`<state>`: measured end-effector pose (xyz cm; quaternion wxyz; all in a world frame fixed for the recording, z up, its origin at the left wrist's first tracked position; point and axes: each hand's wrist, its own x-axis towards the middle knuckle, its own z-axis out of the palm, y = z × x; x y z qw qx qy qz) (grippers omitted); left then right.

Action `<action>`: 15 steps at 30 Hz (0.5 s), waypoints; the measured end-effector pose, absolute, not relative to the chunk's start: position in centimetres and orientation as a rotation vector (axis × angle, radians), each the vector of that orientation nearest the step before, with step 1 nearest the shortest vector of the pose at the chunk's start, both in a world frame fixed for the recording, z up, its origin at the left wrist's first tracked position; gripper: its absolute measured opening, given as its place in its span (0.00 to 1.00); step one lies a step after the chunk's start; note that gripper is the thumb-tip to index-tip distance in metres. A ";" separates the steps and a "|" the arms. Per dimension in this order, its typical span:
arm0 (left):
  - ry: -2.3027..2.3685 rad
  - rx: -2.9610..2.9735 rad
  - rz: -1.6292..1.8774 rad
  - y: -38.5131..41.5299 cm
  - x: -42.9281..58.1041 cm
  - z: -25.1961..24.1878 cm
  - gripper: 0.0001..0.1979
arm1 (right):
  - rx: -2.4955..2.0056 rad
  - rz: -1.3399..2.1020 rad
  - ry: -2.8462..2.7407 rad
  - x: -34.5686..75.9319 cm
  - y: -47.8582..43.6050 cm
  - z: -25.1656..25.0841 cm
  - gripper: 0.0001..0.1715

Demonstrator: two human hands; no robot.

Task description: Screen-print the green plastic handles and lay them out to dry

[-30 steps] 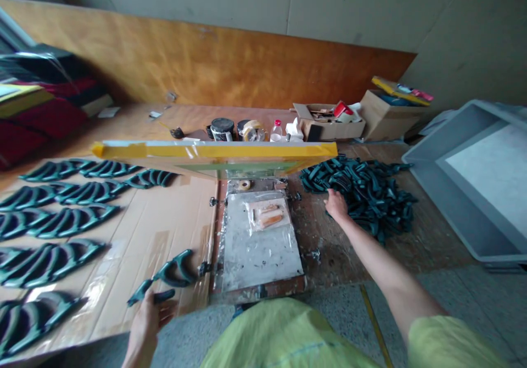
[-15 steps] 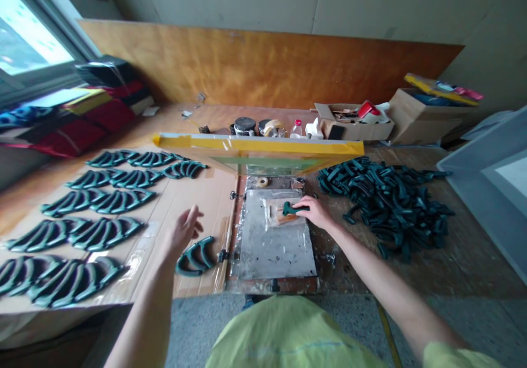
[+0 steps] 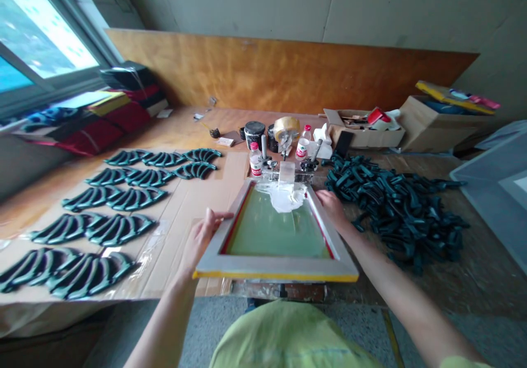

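Note:
A screen-printing frame [image 3: 272, 266] with a green mesh and yellow-taped front edge lies lowered over the printing base in front of me. White ink [image 3: 286, 196] is pooled at its far end. My left hand [image 3: 201, 236] grips the frame's left rail, fingers curled over it. On the right rail rests my right hand [image 3: 332, 207], which grips that edge too. A heap of dark green plastic parts [image 3: 395, 208] lies just right of my right hand. Rows of the same green parts [image 3: 111, 208] are laid out on cardboard to the left.
Behind the frame stand ink tins [image 3: 255, 132], a tape roll [image 3: 287, 126], small bottles [image 3: 256, 162] and cardboard boxes [image 3: 362, 129]. A grey tray [image 3: 498, 192] sits at the far right. Stacked red and dark materials [image 3: 102, 115] lie under the window at left.
The raised frame has come down flat over the base. My left hand left the loose green part and took the left rail; my right hand moved from the base plate to the right rail.

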<state>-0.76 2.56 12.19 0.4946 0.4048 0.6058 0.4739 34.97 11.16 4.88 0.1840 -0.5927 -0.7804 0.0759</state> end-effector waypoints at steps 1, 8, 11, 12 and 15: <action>1.472 0.931 1.053 1.4 -0.8 10.8 0.34 | -1.675 0.166 -2.141 35.2 12.2 5.6 0.19; 1.510 0.849 0.942 -0.5 0.1 1.5 0.44 | -1.550 0.072 -2.388 28.9 17.4 8.0 0.25; 1.462 0.854 0.924 -0.1 -0.4 -0.6 0.42 | -1.635 0.178 -2.494 27.4 16.7 7.2 0.08; 1.443 0.853 0.920 -0.1 -0.6 -1.0 0.42 | -1.614 0.192 -2.519 27.5 16.1 6.8 0.05; 1.426 0.844 0.932 -0.1 -0.9 -1.7 0.39 | -1.384 0.198 -2.637 28.8 13.4 6.1 0.07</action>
